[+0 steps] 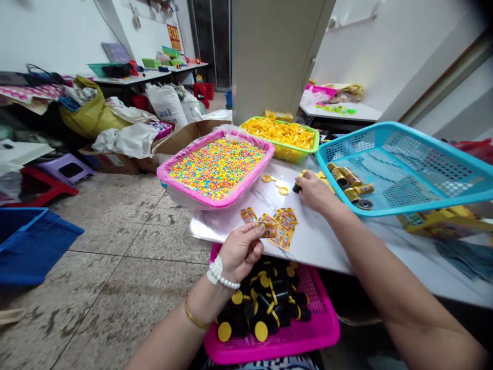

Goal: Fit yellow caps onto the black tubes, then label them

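My left hand [242, 247], wearing a pearl bracelet, pinches a small yellow-orange printed label [270, 229] between thumb and finger. Just beyond it, several similar labels [285, 220] lie in a loose pile on the white table [239, 195]. Farther off, my right hand [316, 191] is closed on a small black and yellow piece [297, 188], mostly covered by the fingers. Two yellow ring-ended pieces [283, 190] lie to its left. Gold-wrapped cylinders [351, 177] rest in the blue basket [404, 209] on its right.
A pink tray [164, 172] of colourful small balls stands on the left; behind it, a green basket [316, 140] contains yellow plastic parts. Below the table edge, a magenta basket [327, 329] holds black cylinders with yellow caps. A blue bin [34, 246] stands on the floor.
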Motion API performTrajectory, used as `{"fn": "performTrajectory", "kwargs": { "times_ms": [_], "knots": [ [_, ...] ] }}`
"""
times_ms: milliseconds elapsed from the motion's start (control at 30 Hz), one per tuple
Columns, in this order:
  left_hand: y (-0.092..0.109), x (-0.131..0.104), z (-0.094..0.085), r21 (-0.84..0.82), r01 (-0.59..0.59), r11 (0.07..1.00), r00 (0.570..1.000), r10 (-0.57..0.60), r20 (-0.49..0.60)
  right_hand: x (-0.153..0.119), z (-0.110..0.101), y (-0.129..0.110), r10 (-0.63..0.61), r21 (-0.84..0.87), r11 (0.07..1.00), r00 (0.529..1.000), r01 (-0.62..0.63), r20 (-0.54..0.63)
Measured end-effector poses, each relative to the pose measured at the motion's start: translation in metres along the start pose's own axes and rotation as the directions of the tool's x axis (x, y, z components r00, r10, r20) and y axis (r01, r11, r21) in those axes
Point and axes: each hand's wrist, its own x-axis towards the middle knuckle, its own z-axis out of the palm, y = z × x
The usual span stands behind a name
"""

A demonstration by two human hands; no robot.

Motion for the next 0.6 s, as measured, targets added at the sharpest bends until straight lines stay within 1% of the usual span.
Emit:
{"fn": "performTrajectory", "kwargs": {
  "times_ms": [133, 233, 333, 400, 433, 500, 533, 567, 600],
  "knots": [
    [0.006, 0.003, 0.000, -0.071, 0.030, 0.997, 0.999, -0.028, 0.021, 0.011, -0.004, 0.005, -0.046, 0.073, 0.996, 0.999, 0.048, -0.029],
    [0.009, 0.003, -0.002, -0.109, 0.041, 0.993, 0.999, -0.040, 0.016, 0.018, -0.005, 0.007, -0.100, 0.112, 0.989, 0.995, 0.102, -0.024],
    [0.007, 0.001, -0.005, -0.115, 0.037, 0.993, 0.999, -0.036, 0.007, 0.015, -0.012, 0.008, -0.136, 0.137, 0.981, 0.990, 0.139, -0.030],
    [0.004, -0.002, -0.007, -0.101, 0.027, 0.994, 1.000, -0.027, -0.003, 0.002, -0.023, 0.006, -0.142, 0.134, 0.980, 0.988, 0.150, -0.066],
    [0.002, -0.004, -0.007, -0.096, 0.020, 0.995, 1.000, -0.021, -0.009, -0.008, -0.030, 0.002, -0.142, 0.133, 0.979, 0.985, 0.154, -0.097],
    [-0.002, -0.007, -0.008, -0.094, 0.009, 0.996, 1.000, -0.011, -0.019, -0.035, -0.047, -0.012, -0.120, 0.194, 0.969, 0.979, 0.151, -0.164],
    [-0.004, -0.008, -0.008, -0.096, 0.008, 0.995, 1.000, -0.010, -0.019, -0.051, -0.055, -0.022, -0.079, 0.309, 0.941, 0.976, 0.141, -0.202],
    [-0.006, -0.009, -0.008, -0.100, 0.011, 0.995, 1.000, -0.013, -0.019, -0.068, -0.061, -0.033, -0.024, 0.468, 0.877, 0.981, 0.113, -0.192],
    [-0.008, -0.009, -0.008, -0.104, 0.018, 0.994, 1.000, -0.020, -0.018, -0.085, -0.066, -0.045, 0.016, 0.631, 0.771, 0.988, 0.085, -0.153]
  ]
}}
